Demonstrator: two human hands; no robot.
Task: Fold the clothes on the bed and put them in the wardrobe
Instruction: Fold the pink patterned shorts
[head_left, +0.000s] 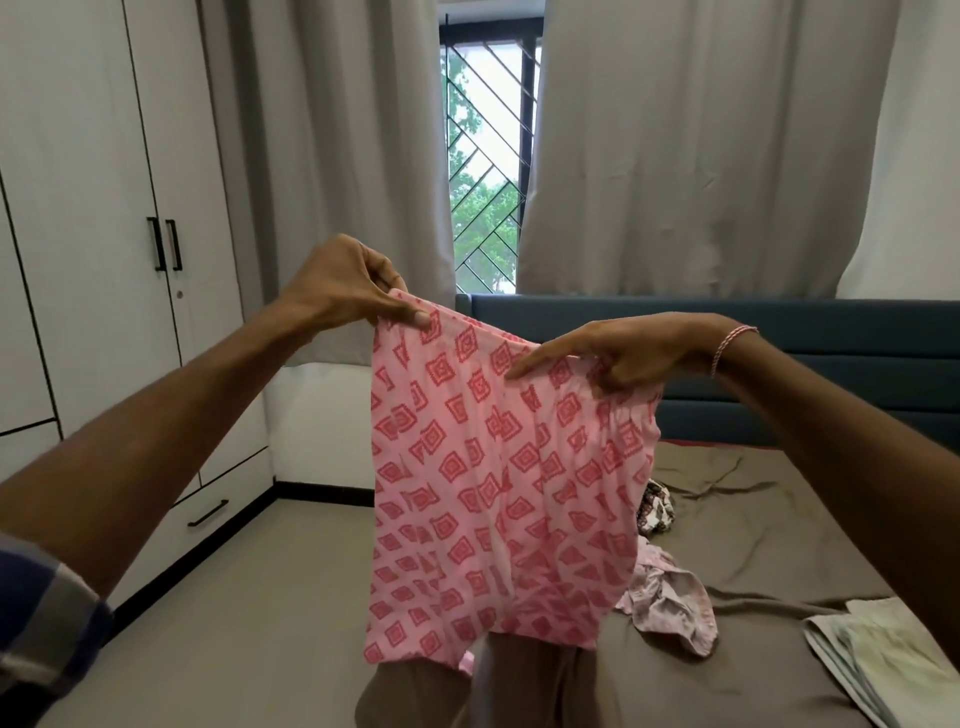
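I hold a pink garment (498, 488) with a red diamond print up in the air in front of me, over the near edge of the bed (769, 530). My left hand (343, 283) pinches its top left corner between thumb and fingers. My right hand (618, 351) grips the top edge to the right, index finger stretched along the fabric. The cloth hangs down loosely. The white wardrobe (104, 218) stands at the left with its doors closed.
On the brown bedsheet lie a crumpled pale pink garment (670, 603), a dark patterned piece (655, 512) and a light greenish cloth (883, 660) at the right. A blue headboard (831, 358), grey curtains (691, 145) and a barred window (485, 156) stand behind. Bare floor (291, 597) lies at the left.
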